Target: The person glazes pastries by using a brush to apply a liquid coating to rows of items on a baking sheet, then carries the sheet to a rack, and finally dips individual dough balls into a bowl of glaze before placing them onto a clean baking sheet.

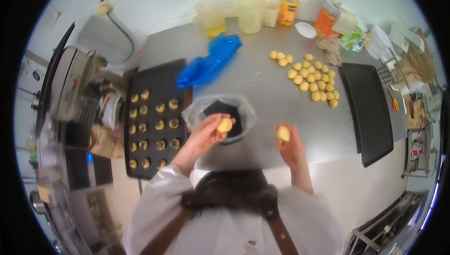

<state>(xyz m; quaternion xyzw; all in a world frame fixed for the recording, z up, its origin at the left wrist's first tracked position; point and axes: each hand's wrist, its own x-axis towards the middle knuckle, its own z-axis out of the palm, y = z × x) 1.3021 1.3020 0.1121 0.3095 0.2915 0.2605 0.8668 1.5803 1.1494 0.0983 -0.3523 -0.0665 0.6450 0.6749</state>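
Note:
My left hand (pixel 208 131) holds a pale yellow dough ball (pixel 224 125) between thumb and fingers, over the near side of a bowl lined with a clear plastic bag (pixel 247 107). Something dark fills the inside of the bowl (pixel 239 123). To the right, above the table's front edge, my right hand (pixel 293 148) grips another dough ball (pixel 283 133). Several more dough balls (pixel 311 77) lie in a loose cluster farther back on the right. At the left, a black baking tray (pixel 153 78) carries rows of shaped dough pieces (pixel 160 125) with dark centres.
A crumpled blue plastic bag (pixel 208 63) lies behind the bowl on the steel table (pixel 262 95). Along the wall stand plastic jugs (pixel 251 13) and an orange drink bottle (pixel 289 3). A second black tray (pixel 370 109) sits at the right edge, near a crumpled cloth (pixel 331 51).

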